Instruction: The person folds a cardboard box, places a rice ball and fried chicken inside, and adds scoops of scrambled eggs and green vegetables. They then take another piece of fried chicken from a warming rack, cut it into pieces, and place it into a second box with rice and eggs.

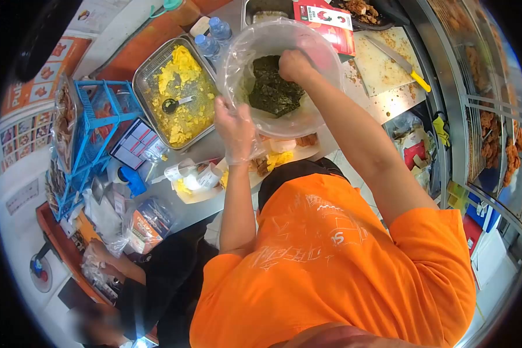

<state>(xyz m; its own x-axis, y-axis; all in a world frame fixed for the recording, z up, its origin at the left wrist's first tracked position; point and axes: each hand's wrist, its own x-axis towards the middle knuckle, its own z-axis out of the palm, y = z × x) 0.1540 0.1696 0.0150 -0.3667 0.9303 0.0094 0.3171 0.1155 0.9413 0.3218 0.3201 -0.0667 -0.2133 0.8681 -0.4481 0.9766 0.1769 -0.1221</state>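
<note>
A large translucent plastic tub [325, 124] with a dark green, leafy-looking mass [267, 87] in it stands on the counter ahead of me. My left hand [236, 130], in a thin clear plastic glove, grips the tub's near left rim. Inside the tub is my right hand [296, 65], its fingers curled closed over the green mass; what they hold is hidden. Left of the tub, a metal tray [205, 132] holds yellow scrambled-looking food [180, 72] and a small dark spoon [170, 105]. Paper-wrapped food [202, 176] lies in front of me below the tub.
At right are a cutting board [383, 72] and a yellow-handled knife [400, 62]. Water bottles [207, 45], a red box [330, 29], a blue rack [90, 119] and a tablet [134, 144] surround the work area. Another person's arm [122, 267] reaches in at lower left. Fried food fills a display case [475, 122].
</note>
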